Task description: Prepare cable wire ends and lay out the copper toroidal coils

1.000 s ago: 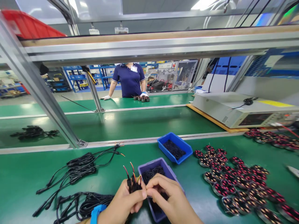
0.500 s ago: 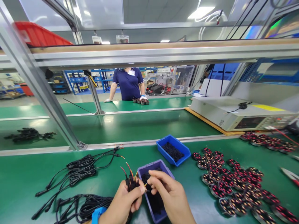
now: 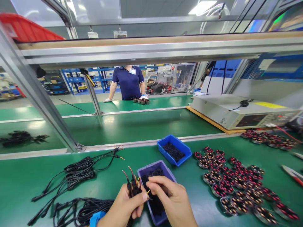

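My left hand (image 3: 121,206) grips a small bundle of black connectors (image 3: 134,186), with red and yellow wire ends sticking up. A blue wristband (image 3: 97,218) circles that wrist. My right hand (image 3: 171,198) sits just beside it, over a purple plastic bin (image 3: 144,170) of black wire pieces. Its thumb and forefinger pinch a short wire (image 3: 148,191) with a yellow tip, mostly hidden by the fingers. Coiled black cable harnesses (image 3: 79,171) lie to the left of my hands.
A blue bin (image 3: 174,149) of black wire stands beyond the purple one. Several copper-wound motor stators (image 3: 228,181) cover the bench at right, beside red-handled cutters (image 3: 291,174). A bench instrument (image 3: 243,115) sits behind them. A gloved co-worker (image 3: 127,83) stands across an aluminium frame (image 3: 151,52).
The whole view has drifted slightly left and up. My hands stay close together over the purple bin, and my right fingers have shifted slightly near the bundle.
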A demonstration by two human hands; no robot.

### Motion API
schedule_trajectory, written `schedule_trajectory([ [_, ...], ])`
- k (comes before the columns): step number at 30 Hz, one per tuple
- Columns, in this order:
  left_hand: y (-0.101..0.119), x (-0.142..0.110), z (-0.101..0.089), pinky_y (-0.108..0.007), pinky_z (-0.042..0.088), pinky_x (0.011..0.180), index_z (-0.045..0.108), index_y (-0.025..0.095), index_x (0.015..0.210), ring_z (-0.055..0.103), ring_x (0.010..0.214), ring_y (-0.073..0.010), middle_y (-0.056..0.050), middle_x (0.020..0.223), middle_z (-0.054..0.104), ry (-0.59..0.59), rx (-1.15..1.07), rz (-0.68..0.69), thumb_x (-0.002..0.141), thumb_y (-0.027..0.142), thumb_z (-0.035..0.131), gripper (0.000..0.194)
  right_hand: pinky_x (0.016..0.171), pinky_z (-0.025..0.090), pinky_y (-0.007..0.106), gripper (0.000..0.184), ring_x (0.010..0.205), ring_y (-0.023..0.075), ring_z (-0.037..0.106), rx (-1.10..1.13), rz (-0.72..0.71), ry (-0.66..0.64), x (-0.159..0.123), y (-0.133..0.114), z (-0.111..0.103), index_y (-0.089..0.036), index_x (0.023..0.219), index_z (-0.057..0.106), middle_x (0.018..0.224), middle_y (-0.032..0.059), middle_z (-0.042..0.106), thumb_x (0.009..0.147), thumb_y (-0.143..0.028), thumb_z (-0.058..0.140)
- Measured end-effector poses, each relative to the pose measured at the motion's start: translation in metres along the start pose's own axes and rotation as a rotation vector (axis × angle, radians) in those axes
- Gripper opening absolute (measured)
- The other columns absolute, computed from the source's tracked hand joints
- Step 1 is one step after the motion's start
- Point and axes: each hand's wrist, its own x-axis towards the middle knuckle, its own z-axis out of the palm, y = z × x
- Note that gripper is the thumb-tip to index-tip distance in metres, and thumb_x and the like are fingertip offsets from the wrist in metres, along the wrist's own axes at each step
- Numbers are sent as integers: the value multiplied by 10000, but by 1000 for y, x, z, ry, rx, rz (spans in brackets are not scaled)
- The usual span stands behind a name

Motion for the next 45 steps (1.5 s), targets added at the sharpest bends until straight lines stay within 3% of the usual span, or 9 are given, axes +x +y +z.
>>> schedule_trajectory([
  [13, -4, 1, -1, -200, 205, 388, 601, 148, 723, 315, 351, -56, 54, 414, 490, 19, -11, 10, 776, 639, 706, 505, 646, 601, 221, 212, 553, 162, 682, -136, -105, -52, 2, 7, -4, -232, 884, 791, 716, 18, 753, 918, -397, 662],
  [20, -10, 2, -1, -189, 265, 404, 650, 131, 773, 406, 377, -65, 22, 465, 571, 70, -25, 47, 751, 619, 755, 500, 680, 619, 248, 268, 629, 192, 724, -77, -18, -109, 0, 2, -2, -245, 962, 802, 795, 33, 789, 943, -443, 622],
  [25, -7, 1, 2, -196, 235, 394, 651, 124, 781, 373, 365, -63, 25, 456, 558, 96, -49, 19, 743, 622, 756, 511, 621, 598, 224, 294, 572, 162, 694, -9, -13, -86, -2, 0, -1, -244, 1084, 747, 849, 34, 794, 962, -464, 596],
  [29, -4, 1, 1, -207, 200, 397, 594, 157, 734, 344, 367, -68, 48, 430, 508, 59, -72, -4, 760, 617, 725, 479, 624, 570, 226, 320, 592, 175, 691, -81, -46, -44, 6, -2, -8, -213, 849, 746, 672, 24, 740, 946, -489, 615],
  [31, -2, 0, 1, -215, 208, 409, 578, 167, 708, 348, 381, -73, 52, 437, 492, 38, -78, 3, 769, 592, 716, 452, 634, 563, 246, 366, 626, 185, 681, -136, -100, -58, 9, -4, -11, -212, 762, 753, 682, 35, 719, 949, -488, 604],
  [37, 5, -2, 5, -226, 194, 426, 558, 175, 635, 325, 393, -70, 63, 430, 446, 23, -106, 12, 720, 576, 736, 447, 786, 559, 285, 274, 830, 206, 685, -131, -151, -188, 12, -10, -14, -227, 941, 771, 880, 62, 718, 989, -366, 540],
  [45, 5, -2, 6, -222, 203, 427, 563, 172, 637, 323, 397, -65, 69, 455, 435, 37, -134, 33, 729, 549, 752, 432, 769, 549, 241, 148, 780, 182, 688, -113, -173, -201, 10, -14, -15, -243, 899, 750, 851, 23, 735, 926, -208, 609],
])
